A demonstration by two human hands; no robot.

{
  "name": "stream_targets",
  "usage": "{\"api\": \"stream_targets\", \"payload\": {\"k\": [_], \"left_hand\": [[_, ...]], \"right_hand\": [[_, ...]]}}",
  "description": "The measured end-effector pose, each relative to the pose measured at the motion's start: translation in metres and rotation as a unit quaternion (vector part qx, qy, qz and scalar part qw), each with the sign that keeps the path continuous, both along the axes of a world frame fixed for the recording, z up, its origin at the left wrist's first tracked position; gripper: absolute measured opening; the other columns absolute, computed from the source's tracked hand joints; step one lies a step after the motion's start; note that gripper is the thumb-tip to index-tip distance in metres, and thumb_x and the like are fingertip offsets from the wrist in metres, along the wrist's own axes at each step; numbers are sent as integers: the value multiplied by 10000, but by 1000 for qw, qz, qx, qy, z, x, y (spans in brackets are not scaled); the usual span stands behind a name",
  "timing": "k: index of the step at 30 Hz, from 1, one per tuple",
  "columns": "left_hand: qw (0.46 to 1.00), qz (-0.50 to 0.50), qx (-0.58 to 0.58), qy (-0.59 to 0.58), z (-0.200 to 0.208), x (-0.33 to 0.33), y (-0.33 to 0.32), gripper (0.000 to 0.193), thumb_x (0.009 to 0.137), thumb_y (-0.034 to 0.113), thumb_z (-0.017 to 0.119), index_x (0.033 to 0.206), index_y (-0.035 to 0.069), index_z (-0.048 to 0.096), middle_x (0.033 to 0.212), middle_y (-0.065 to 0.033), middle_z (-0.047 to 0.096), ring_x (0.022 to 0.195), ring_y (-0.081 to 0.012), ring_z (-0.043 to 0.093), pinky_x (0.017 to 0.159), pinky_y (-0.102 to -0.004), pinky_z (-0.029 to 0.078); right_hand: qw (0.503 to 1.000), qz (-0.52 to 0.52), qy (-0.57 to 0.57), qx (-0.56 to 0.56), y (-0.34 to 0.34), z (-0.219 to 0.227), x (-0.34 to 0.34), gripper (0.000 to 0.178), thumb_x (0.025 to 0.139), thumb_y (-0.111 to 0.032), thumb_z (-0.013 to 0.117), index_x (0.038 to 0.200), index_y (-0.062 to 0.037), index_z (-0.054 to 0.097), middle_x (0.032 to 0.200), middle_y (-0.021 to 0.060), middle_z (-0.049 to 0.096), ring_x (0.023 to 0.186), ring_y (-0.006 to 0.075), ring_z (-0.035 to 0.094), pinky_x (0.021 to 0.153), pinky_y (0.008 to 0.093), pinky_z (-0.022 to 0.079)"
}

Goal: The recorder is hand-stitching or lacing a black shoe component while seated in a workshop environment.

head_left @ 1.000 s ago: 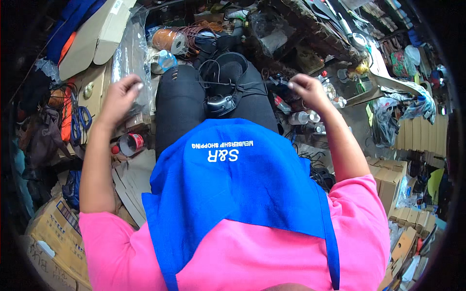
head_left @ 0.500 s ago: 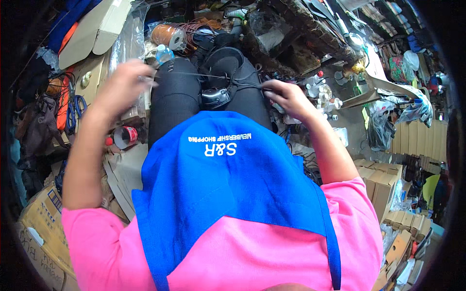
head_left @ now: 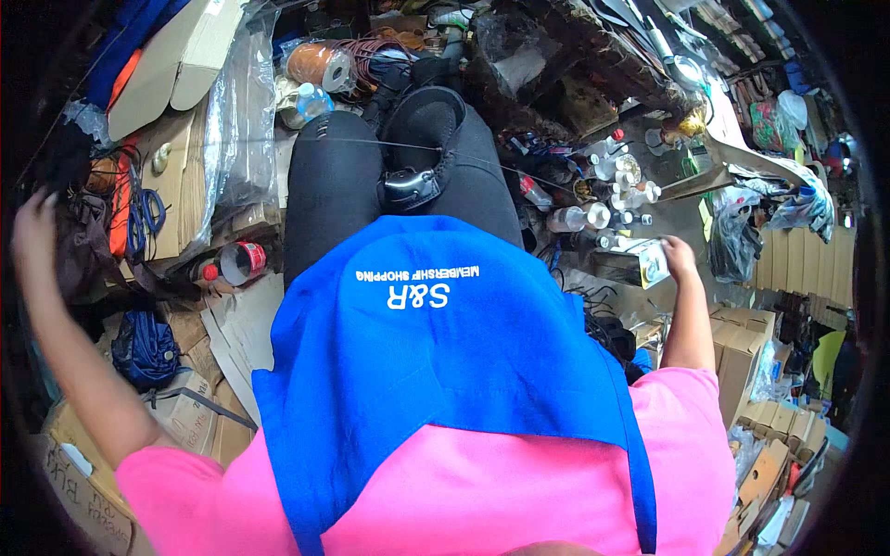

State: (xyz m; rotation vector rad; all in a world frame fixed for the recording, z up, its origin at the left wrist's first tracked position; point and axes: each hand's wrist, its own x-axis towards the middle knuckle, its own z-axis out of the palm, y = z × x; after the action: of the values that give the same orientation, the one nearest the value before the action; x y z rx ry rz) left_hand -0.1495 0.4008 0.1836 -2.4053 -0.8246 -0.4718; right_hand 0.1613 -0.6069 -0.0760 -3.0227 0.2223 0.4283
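A black shoe [head_left: 447, 130] with a wide round opening is wedged between my dark-clad thighs. Its lower end is a glossy, rounded grey part [head_left: 408, 189]. A thin thread [head_left: 371, 142] passes through the shoe's edge and runs out taut to both sides. At the far left, my left hand [head_left: 37, 218] is raised with its fingers closed at that end of the thread; the fingertips are slightly blurred. My right hand [head_left: 680, 258] is out to the right, its fingers closed on the other end, in front of a small box-like item [head_left: 640, 263].
Several plastic bottles [head_left: 593, 218] stand to the right of my legs. An orange thread spool [head_left: 320, 67] lies beyond my knees. On the left are blue-handled scissors [head_left: 146, 218], a red-capped bottle [head_left: 241, 263] and cardboard [head_left: 181, 69]. Cartons [head_left: 737, 347] sit at the right.
Both hands have swung far apart from near the shoe, the left outward to the left and the right outward and lower. The thread is now drawn out long on both sides.
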Motion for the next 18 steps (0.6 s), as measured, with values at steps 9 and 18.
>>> {"api": "stream_targets", "payload": {"k": [9, 18], "left_hand": [[677, -532, -501, 84, -151, 209, -400, 459, 754, 152, 707, 1192, 88, 583, 1299, -129, 528, 1183, -304, 515, 1008, -380, 404], [609, -424, -598, 302, -159, 265, -407, 269, 770, 147, 706, 989, 12, 628, 971, -107, 614, 916, -229, 592, 832, -335, 460]], "right_hand": [[846, 327, 27, 420, 350, 87, -26, 200, 776, -74, 675, 974, -44, 680, 930, 90, 657, 873, 172, 618, 796, 298, 489], [830, 392, -6, 396, 382, 88, -7, 135, 746, -11, 691, 863, -78, 694, 831, 31, 590, 810, 138, 606, 711, 267, 490]]}}
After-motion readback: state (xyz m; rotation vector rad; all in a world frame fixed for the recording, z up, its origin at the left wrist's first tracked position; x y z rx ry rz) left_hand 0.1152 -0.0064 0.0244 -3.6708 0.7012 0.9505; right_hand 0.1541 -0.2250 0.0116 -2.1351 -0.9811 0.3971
